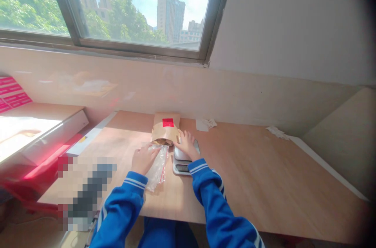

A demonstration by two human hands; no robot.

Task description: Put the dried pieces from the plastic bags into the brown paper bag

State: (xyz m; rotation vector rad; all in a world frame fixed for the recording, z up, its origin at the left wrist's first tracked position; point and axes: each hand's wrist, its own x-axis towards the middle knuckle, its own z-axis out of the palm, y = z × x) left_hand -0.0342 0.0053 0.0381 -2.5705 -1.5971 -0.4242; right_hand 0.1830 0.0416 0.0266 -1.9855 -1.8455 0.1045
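Note:
A brown paper bag (166, 128) with a red square label lies near the wall, its open mouth facing me. Something dark shows in that mouth, too small to name. My right hand (187, 144) reaches over a small digital kitchen scale (180, 159), fingers stretched and apart, with fingertips at the paper bag's right edge. In front of the paper bag lie clear zip-lock plastic bags (157, 169) with a red seal line. Resting at the top left of these is my left hand (145, 158), its fingers extended to the right. The scale's display is too small to read.
Both hands work over a wooden table (249, 177). White scraps of paper (207, 124) lie by the wall, and more crumpled paper (277, 132) sits farther right. On the left stands another table (58, 113). Behind is a window (141, 9).

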